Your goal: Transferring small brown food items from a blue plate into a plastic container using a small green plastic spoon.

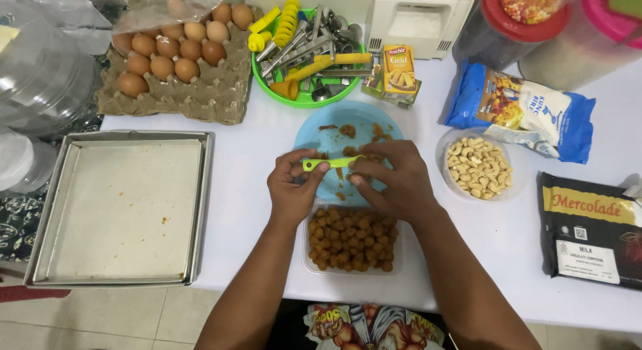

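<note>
My left hand [292, 184] grips the handle of a small green-handled scoop [329, 163] held level over a blue plate [319, 127] smeared with bits of brown dough. My right hand [393, 177] sits at the scoop's head, fingers pinched around a bit of brown dough there. Right below both hands stands a clear plastic tub [352, 239] filled with several small brown dough balls.
A lined metal baking tray [124, 206] lies at left. An egg tray [175, 56] and a green bowl of utensils [309, 52] stand behind. A clear bowl of cashews [477, 166], a blue bag [521, 109], a black chocolate packet [590, 228] and lidded jars [515, 26] are at right.
</note>
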